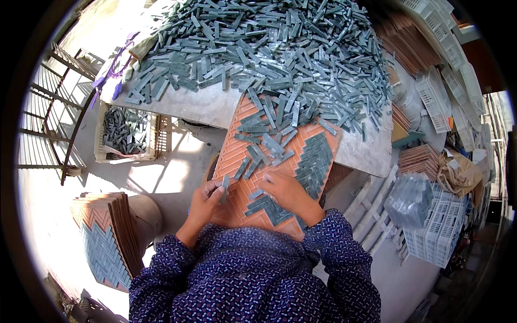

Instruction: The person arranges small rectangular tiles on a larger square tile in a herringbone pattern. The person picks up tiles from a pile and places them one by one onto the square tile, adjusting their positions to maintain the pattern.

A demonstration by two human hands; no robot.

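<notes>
An orange herringbone-grooved board (245, 187) slopes from the table edge toward my lap. Grey-green stone strips (314, 166) fill its right side in a zigzag pattern, with more set along its lower part. Between the thumb and fingers of my left hand (204, 202), one narrow stone strip (225, 184) stands nearly upright above the board's left edge. My right hand (291, 195) reaches low over the board's middle, fingers curled and close to the lower set strips; what its fingertips grip is hidden. Loose strips (258, 153) lie scattered on the board's upper half.
A big heap of stone strips (269, 48) covers the pale table (207, 107). A crate (100, 153) of strips stands at left, above a stack of boards (116, 220) on a round support. White plastic crates (439, 237) and a wrapped clear pack (409, 199) are at right.
</notes>
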